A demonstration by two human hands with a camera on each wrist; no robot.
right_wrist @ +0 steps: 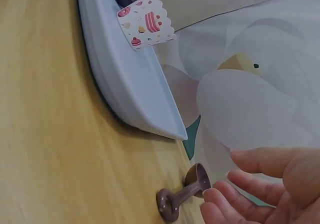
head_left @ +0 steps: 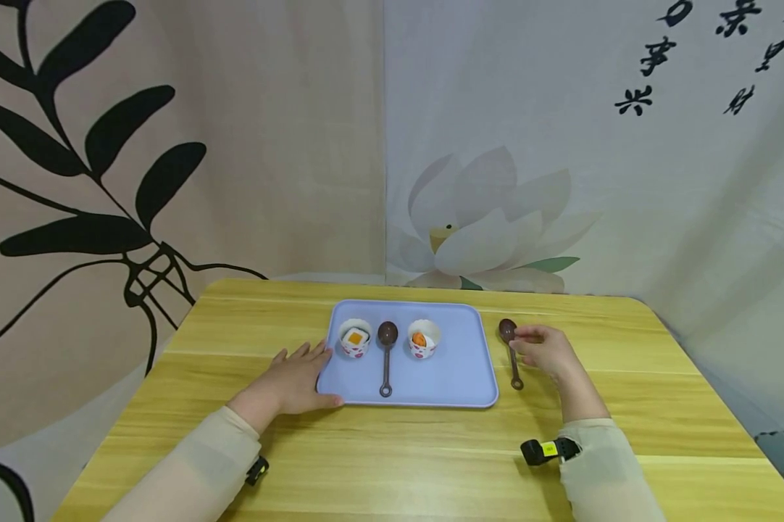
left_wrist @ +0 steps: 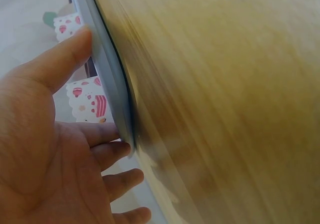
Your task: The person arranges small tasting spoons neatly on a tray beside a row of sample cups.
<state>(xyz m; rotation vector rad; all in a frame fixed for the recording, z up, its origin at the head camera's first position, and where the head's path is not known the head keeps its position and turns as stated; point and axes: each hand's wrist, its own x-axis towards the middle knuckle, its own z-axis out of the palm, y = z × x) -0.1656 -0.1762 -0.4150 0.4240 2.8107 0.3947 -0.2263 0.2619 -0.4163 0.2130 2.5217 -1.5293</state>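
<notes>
Backdrop: pale fabric curtain [head_left: 301,145], black leaf print at upper left. Yellow wood-grain tabletop [head_left: 431,464], lower half of the frame. Pale-blue rectangular tray [head_left: 460,377], centre; on it, left to right: white pink-printed cup [head_left: 356,351], dark-brown round-bowled spoon [head_left: 387,361], second white pink-printed cup [head_left: 423,352] with orange contents. Second dark-brown spoon [head_left: 514,366], on the tabletop, right of centre. Hands: well apart. Left hand [head_left: 295,380]: fingers spread, touching the tray's left end. Right hand [head_left: 550,351]: beside the second spoon, thumb and fingers parted; contact cannot be told.
</notes>
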